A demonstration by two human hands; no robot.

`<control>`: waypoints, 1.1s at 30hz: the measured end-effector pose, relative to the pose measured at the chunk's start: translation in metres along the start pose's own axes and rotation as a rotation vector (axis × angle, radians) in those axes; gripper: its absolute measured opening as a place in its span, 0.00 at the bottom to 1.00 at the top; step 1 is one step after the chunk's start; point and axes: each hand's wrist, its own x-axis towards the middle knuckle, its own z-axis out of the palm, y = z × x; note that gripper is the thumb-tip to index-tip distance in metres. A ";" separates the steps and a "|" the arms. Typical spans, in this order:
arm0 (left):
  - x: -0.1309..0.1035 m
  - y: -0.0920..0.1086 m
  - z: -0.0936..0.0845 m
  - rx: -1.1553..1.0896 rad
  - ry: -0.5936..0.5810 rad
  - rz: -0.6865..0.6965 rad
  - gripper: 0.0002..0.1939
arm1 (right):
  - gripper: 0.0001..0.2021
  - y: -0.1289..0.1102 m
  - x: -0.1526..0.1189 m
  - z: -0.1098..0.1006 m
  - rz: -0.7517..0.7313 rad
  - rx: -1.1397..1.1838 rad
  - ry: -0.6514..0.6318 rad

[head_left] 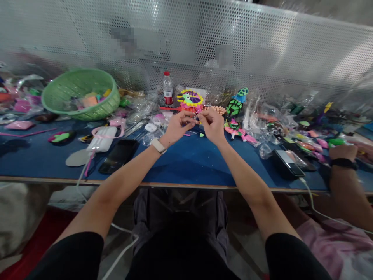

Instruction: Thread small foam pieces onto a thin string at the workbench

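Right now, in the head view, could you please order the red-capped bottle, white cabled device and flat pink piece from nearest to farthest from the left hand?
1. Red-capped bottle: beyond the left hand, slightly left.
2. White cabled device: left, beside the black phone.
3. Flat pink piece: far left.

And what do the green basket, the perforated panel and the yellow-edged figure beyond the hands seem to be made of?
Green basket: probably plastic, slightly glossy, judging by its even colour. Perforated panel: likely bare metal, grey with streaky reflections. Yellow-edged figure: perhaps matte clay or plastic; its bold, flat colours leave it open.
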 end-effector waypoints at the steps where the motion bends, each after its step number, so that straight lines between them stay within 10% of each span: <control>1: -0.002 0.001 0.000 0.093 0.011 0.046 0.17 | 0.24 0.001 0.000 0.003 0.024 0.035 -0.003; 13: -0.012 0.002 -0.007 0.837 0.138 0.446 0.18 | 0.16 0.002 -0.004 0.011 0.106 0.126 -0.085; 22: -0.006 0.029 0.002 0.349 0.221 0.191 0.26 | 0.19 0.006 -0.001 0.001 -0.033 0.018 -0.065; 33: 0.007 0.016 -0.010 -0.302 -0.009 -0.246 0.26 | 0.19 0.003 -0.001 0.001 -0.061 0.028 -0.149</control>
